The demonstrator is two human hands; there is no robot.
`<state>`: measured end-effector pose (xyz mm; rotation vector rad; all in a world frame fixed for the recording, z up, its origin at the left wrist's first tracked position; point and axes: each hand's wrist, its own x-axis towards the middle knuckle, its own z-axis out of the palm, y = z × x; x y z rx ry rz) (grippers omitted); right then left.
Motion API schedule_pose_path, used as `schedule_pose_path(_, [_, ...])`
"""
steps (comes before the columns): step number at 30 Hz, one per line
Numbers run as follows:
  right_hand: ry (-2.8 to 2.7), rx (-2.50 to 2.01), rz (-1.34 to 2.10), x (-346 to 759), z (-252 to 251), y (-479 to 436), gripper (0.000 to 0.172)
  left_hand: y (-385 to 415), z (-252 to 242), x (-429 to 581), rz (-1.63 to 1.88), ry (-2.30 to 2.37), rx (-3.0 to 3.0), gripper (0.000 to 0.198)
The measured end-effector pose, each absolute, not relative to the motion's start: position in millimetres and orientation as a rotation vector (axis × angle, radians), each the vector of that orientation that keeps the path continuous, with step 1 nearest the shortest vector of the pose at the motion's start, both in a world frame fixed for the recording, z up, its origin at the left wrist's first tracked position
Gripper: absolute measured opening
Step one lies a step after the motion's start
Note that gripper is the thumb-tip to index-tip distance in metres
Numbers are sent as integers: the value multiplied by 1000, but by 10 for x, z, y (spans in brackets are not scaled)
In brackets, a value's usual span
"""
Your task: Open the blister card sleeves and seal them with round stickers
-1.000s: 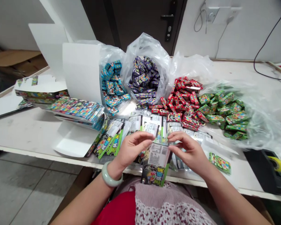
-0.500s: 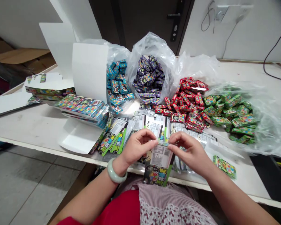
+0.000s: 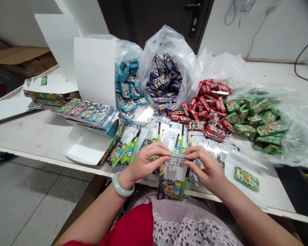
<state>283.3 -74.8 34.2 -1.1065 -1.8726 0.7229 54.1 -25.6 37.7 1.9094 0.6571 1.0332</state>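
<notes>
Between my hands, at the table's front edge, hangs a printed plastic pouch [image 3: 172,179] with a black, white and green face. My left hand [image 3: 150,159] pinches its upper left corner between thumb and fingers. The upper right corner is pinched by my right hand [image 3: 207,167]. Whether the pouch holds anything inside cannot be seen. Just beyond my hands, more flat pouches [image 3: 124,145] lie spread over the table. To the right of my right hand sits a single small green box [image 3: 246,178] on a clear sheet.
Clear bags along the back hold small blue boxes [image 3: 129,90], purple boxes [image 3: 164,80], red boxes [image 3: 207,106] and green boxes [image 3: 261,119]. An open white carton [image 3: 94,71] with stacked colourful packs [image 3: 89,112] stands left. A black object [image 3: 295,188] lies far right.
My fingers have drawn along the pouch's top edge, which now looks straighter and flatter between them. Both hands keep their pinch. The view has shifted slightly.
</notes>
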Motion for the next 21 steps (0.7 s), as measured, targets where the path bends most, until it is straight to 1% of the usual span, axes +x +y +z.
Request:
schedule_pose_path(3, [-1817,-1129,678,2788,258,-794,9,-313,303,562,1092,711,1928,12])
schedule_pose_path(8, [-1778,-1122,694,2757,271,-806,14,-344,292,550,1074,680,2010,22])
schedule_pose_path(11, [-1753,-1123,699,2731,264,-807,14,-357,291,544,1059,724,1960,15])
schedule_pose_path(13, [-1716,-1119,705,2708,251,-821,13,-379,280,557,1035,785,1812,11])
schedule_pose_path(14, [-1706,-1114,708,2700,246,-830,13,-391,274,568,1018,808,1709,13])
schedule_pose_path(17, [-1709,-1108,701,2701,250,-846,14,-401,273,606,971,792,1468,34])
schedule_pose_path(18, [-1711,-1111,697,2705,257,-846,14,-395,278,616,963,775,1464,37])
schedule_pose_path(19, [-1710,-1113,694,2707,267,-844,14,-384,284,625,959,760,1507,35])
schedule_pose_path(21, [-1693,-1117,692,2692,292,-840,13,-357,299,640,965,755,1639,21])
